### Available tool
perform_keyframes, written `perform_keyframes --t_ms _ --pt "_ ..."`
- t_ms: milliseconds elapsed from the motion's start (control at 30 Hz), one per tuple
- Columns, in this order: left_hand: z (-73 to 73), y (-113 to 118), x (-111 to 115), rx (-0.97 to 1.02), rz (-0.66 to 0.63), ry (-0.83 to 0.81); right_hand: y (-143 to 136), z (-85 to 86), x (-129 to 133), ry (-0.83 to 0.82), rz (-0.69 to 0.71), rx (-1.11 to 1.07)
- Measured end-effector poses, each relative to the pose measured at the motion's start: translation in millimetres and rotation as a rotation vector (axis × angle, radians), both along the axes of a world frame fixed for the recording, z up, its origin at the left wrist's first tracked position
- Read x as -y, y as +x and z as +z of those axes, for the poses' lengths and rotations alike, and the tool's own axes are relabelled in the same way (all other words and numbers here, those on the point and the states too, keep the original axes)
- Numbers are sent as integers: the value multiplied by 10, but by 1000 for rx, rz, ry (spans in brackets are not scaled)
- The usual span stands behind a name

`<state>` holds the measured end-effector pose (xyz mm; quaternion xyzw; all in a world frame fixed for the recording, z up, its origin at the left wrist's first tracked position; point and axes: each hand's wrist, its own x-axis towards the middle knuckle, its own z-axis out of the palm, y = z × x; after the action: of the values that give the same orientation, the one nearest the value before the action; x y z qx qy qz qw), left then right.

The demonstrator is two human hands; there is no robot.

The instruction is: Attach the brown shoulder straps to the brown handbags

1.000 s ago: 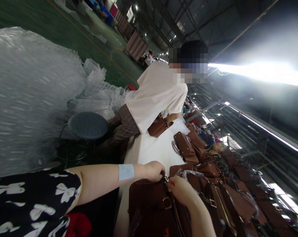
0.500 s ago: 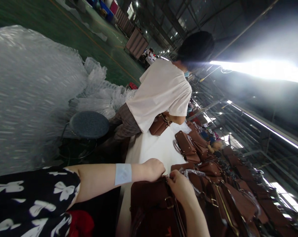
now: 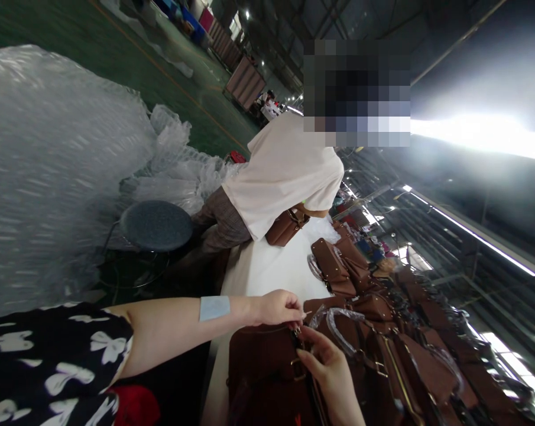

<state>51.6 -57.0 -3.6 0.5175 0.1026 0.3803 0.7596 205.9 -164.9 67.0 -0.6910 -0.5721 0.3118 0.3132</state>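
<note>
A dark brown handbag [image 3: 262, 367] with gold-coloured buckles lies on the white table directly below my hands. My left hand [image 3: 279, 307] is closed in a pinch at the bag's upper edge, near a small metal fitting; what its fingertips hold is too small to make out. Close beside it, my right hand [image 3: 327, 358] has thumb and fingers on the bag's edge by that fitting, gripping it. A gold buckle [image 3: 299, 370] on a strap shows just below the right thumb.
Many brown handbags [image 3: 333, 266], some with plastic-wrapped handles, crowd the right side of the white table [image 3: 271, 266]. A co-worker in a white shirt [image 3: 289, 165] stands ahead with another brown bag [image 3: 287, 228]. At left are a round stool [image 3: 156, 225] and piled bubble wrap [image 3: 63, 165].
My left hand has turned from a fist-like grip to a fingertip pinch, slightly lower. My right hand has moved a little down, its thumb and fingers further apart.
</note>
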Motion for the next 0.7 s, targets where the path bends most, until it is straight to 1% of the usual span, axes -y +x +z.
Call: perform_keyframes --t_ms 67,133,233,333,467,567,700 --pt "-14 0 -17 0 19 25 -46 17 32 33 4 -36" --pt "-22 -4 -34 9 5 31 -93 30 46 67 -52 -32" --pt "-23 -25 -55 2 -41 63 -122 15 45 146 -133 78" --pt "1 -75 -62 -57 -73 141 -78 -44 43 211 -118 192" --pt "69 -162 -41 -164 -95 228 2 -127 43 196 -108 278" --pt "115 -212 -14 -246 -72 332 -8 -141 47 163 -137 288" --pt "129 -230 5 -322 20 488 -92 -120 64 166 -226 287"
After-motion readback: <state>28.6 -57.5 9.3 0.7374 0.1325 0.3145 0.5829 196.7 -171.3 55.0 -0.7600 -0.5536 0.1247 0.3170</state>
